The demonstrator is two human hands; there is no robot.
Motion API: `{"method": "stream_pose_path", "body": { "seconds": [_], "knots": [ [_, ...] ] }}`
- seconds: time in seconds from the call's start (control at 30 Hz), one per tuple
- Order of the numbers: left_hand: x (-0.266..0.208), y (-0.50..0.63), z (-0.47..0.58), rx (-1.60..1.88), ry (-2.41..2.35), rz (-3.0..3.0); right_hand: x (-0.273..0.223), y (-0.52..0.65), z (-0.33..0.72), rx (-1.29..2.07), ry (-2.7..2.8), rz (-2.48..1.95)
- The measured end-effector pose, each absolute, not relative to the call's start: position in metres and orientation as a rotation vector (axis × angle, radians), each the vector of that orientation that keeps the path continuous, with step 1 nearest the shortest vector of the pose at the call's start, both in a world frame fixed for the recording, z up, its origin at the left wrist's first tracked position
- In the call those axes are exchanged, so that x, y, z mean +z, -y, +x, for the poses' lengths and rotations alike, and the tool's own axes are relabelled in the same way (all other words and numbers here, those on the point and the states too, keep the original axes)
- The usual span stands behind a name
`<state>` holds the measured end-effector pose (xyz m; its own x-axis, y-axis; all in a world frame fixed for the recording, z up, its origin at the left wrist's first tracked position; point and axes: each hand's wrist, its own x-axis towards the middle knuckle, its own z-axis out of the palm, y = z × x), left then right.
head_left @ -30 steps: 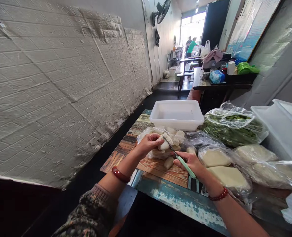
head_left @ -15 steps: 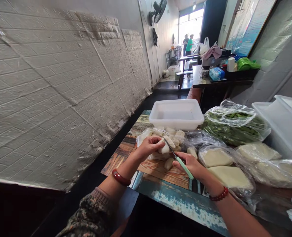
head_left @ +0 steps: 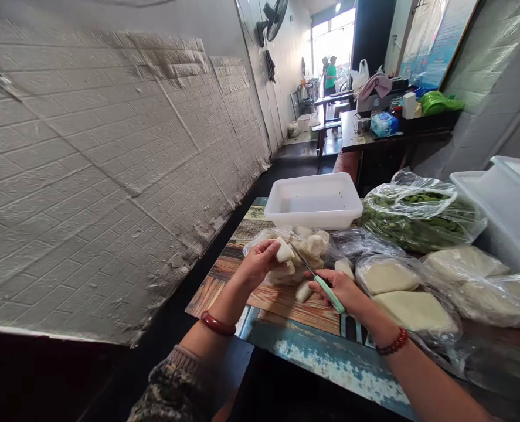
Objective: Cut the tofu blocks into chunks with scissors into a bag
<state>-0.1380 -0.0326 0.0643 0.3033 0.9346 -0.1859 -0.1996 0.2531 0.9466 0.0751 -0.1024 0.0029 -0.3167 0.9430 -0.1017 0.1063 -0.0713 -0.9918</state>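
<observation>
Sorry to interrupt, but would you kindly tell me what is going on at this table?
A person's left hand holds a small white chunk, while the right hand grips a slim knife with a pale green handle, its blade close to the chunk. More pale, rounded pieces lie just beyond, amid crumpled clear plastic. A white rectangular plastic tub stands behind them, with a clear bag of green leaves to its right.

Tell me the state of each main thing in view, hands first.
Left hand: pinching a white piece
Right hand: closed on green-handled tool
White tub: upright, uncovered
Greens: in a clear bag
Pale slabs: lying flat, bagged
Wall fan: mounted; can't tell whether spinning
</observation>
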Motion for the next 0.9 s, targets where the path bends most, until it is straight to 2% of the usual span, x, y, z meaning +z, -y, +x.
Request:
{"method": "stream_pose_path", "body": {
  "seconds": [0.2, 0.5, 0.9],
  "knots": [
    [0.071, 0.041, -0.138, 1.041, -0.850, 0.895, 0.007, 0.105, 0.084, 1.203, 1.701, -1.127],
    [0.077, 0.049, -0.128, 1.150, -0.850, 0.918, 0.012, 0.117, 0.091, 1.304, 1.775, -1.144],
    [0.074, 0.059, -0.110, 1.184, -0.950, 1.081, 0.019, 0.121, 0.096, 1.207, 1.819, -1.205]
  ]
}}
